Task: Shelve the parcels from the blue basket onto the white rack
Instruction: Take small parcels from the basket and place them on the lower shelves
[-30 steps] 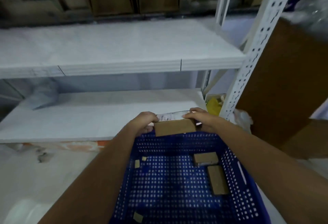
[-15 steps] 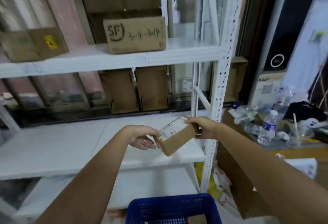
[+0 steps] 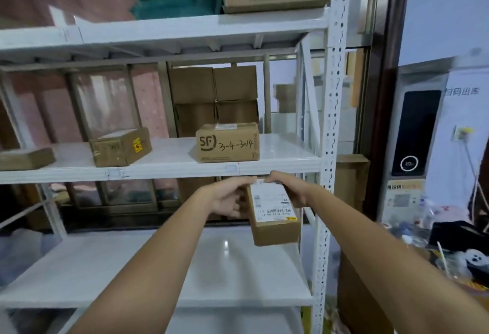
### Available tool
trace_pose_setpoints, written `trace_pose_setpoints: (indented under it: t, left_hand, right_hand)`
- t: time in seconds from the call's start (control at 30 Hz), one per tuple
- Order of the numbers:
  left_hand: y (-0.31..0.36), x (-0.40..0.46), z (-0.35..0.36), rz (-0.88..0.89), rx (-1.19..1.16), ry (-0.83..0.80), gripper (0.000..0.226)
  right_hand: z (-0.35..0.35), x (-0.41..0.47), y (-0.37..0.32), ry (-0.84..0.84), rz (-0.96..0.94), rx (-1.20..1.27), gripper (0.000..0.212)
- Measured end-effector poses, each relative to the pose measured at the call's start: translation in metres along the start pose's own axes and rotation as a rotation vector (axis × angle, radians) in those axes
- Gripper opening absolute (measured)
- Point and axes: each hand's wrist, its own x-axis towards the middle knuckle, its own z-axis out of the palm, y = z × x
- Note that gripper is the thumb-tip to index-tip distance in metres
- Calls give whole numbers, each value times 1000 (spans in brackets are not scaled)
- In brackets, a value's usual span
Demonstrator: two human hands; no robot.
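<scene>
Parcel (image 3: 274, 214) up from basket, now raised chest-high before white rack (image 3: 328, 164), label side turned to face camera. Half a second ago it sat tilted, lower, near middle shelf edge. Left hand (image 3: 230, 201) grips parcel's left side; right hand (image 3: 287, 188) holds its top right corner. Parcel just below shelf carrying marked box (image 3: 227, 143) and taped box (image 3: 120, 147). Blue basket out of view. Likely step: reading label, picking shelf; free space right of marked box.
</scene>
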Motion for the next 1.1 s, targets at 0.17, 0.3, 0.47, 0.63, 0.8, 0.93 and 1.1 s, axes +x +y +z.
trace_pose_setpoints:
  t: [0.17,0.3,0.47,0.63,0.8,0.93,1.1]
  left_hand:
    - [-2,-14,-1,-4,-51,195,48]
    - [-5,-28,-5,45,-254,428,46]
    - [-8,-50,-17,82,-414,513,43]
    - [-19,-71,-44,64,-402,487,61]
    - [-31,-98,-89,64,-397,491,70]
    - [-39,-134,-131,73,-387,488,59]
    - [-51,-186,-200,89,-349,512,54]
  right_hand:
    - [10,-2,-11,-107,-24,-9,48]
    - [4,-9,-14,-196,47,36,51]
    - [15,-11,-15,-82,-2,21,62]
    - [37,0,-19,-19,-72,54,55]
    - [86,19,-23,63,-107,14,47]
    - [140,40,-31,65,-124,22,49]
    - [228,69,-41,78,-123,48,47]
